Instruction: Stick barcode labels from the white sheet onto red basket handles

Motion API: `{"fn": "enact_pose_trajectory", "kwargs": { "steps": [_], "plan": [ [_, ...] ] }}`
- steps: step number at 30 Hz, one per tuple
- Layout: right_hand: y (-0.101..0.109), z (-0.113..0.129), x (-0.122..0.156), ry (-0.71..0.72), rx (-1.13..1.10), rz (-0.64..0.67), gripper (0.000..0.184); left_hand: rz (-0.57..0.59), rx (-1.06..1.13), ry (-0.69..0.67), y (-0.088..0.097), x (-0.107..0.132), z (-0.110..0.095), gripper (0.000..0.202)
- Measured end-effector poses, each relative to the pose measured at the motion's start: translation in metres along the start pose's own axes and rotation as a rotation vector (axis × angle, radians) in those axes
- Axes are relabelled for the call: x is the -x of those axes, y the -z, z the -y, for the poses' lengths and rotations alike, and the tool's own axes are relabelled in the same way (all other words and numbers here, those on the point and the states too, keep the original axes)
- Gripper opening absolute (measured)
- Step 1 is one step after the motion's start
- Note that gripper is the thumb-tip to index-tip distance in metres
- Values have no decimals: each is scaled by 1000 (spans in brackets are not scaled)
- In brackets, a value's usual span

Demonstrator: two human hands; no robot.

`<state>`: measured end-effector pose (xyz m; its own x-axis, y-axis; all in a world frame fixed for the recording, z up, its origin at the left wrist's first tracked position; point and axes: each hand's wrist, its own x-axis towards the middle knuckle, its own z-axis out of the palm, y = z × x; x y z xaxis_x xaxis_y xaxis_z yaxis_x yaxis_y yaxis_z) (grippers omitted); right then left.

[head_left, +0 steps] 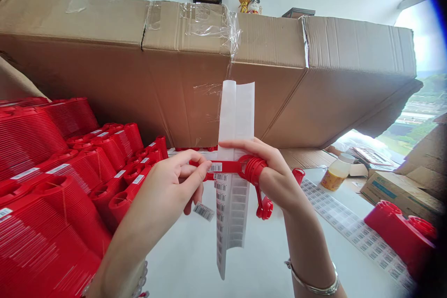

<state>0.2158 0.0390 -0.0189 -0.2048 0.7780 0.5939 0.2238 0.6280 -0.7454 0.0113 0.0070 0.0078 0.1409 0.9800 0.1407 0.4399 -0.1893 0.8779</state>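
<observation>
Left hand: head view. Grip closed, thumb and forefinger pinching the left end of a label lying along a red bar. Whether the bar is caught in the pinch too, cannot tell.
Right hand: grip grasping the bar's round end, forefinger stretched across the sheet behind.
Bar: roughly level above the table, between both hands, in front of the sheet.
Label laying: judged best with the label's long edge squared to the bar, then pressed from one end and wiped along, so no corner lifts. A firm right hand should stop the bar rolling.
Spare label: tilted, just under the left fingers; its sticky side is best held clear of bar and sheet.
Sheet: upright, creased lengthwise, barcodes down its left part, pale outlines on its right.
Around: red stacks at left, some labelled; label strips, jar and box at right.
Hard to see: bar's left end behind fingers; what holds the spare label; how the right hand secures the sheet. Print too small to read. Stacks cut off at left; right edge dark.
</observation>
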Motion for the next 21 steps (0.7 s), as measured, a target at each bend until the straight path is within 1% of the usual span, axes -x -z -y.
{"fn": "enact_pose_trajectory", "kwargs": {
  "steps": [7,11,15,17,19,21],
  "plan": [
    [0,1,0,1,-8,-5,62,5,8,2,-1,-1,-1,29],
    [-1,1,1,-7,-20,4,60,2,28,-17,-1,-3,0,26],
    [-1,0,3,-20,11,-14,58,30,89,-52,-5,-1,5,25],
    [-1,0,3,-51,16,-27,52,16,106,-98,-7,-1,8,27],
    [-1,1,3,-80,1,-23,48,-21,96,-116,-9,-3,12,28],
    [-2,2,4,-54,16,-35,47,-47,107,-104,-10,-6,15,30]
  ]
}}
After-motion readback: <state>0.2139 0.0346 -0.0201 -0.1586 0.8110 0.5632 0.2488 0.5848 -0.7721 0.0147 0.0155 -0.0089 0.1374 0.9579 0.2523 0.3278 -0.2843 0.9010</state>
